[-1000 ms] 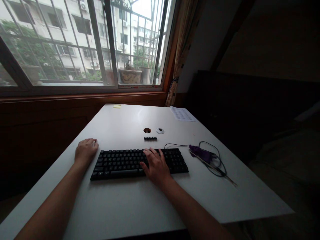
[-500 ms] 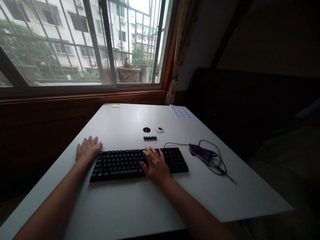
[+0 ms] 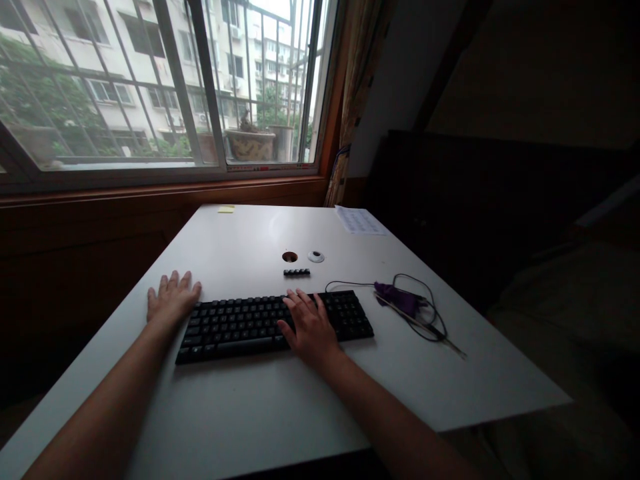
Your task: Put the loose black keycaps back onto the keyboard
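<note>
A black keyboard lies on the white table in front of me. My right hand rests flat on the keys right of the keyboard's middle, fingers stretched out. My left hand lies flat on the table just beyond the keyboard's left end, fingers spread and holding nothing. A short strip of black keycaps sits just behind the keyboard.
A black cable with a purple tool lies right of the keyboard. A round hole and a white cap sit mid-table. A printed sheet and a yellow note lie at the far edge, under the window.
My left hand has opened from a loose curl to flat, spread fingers beside the keyboard. My right hand stays on the keys. The view has shifted slightly.
</note>
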`<state>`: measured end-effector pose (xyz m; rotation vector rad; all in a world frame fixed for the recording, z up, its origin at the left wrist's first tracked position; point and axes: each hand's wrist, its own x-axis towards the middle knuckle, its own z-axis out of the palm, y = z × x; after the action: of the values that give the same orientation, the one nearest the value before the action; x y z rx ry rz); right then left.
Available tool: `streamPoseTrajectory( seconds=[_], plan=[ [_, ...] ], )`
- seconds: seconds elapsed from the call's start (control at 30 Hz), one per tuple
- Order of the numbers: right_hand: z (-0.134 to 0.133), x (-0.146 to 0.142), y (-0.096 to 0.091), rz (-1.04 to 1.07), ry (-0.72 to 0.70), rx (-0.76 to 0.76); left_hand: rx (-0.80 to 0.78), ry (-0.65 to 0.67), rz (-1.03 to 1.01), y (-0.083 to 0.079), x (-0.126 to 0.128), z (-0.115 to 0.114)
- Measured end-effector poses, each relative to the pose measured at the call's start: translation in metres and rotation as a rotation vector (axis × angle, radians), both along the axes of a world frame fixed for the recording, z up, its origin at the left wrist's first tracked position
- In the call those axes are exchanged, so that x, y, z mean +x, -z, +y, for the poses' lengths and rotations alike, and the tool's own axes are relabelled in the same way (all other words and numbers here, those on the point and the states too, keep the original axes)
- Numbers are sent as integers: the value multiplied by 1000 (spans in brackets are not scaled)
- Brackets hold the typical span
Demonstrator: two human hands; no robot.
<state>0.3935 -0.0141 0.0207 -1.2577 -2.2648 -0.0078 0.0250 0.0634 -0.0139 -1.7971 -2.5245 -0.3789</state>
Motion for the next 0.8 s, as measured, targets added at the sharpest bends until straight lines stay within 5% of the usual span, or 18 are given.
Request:
streamPoseTrajectory(
  seconds=[0.53,0.8],
  plan=[
    [2,1,-1,5,0,-11,-19,-9,18,-6,7,-5],
    [1,1,-1,32,-3,-22,27,37,12,4,-1,-4]
  ],
)
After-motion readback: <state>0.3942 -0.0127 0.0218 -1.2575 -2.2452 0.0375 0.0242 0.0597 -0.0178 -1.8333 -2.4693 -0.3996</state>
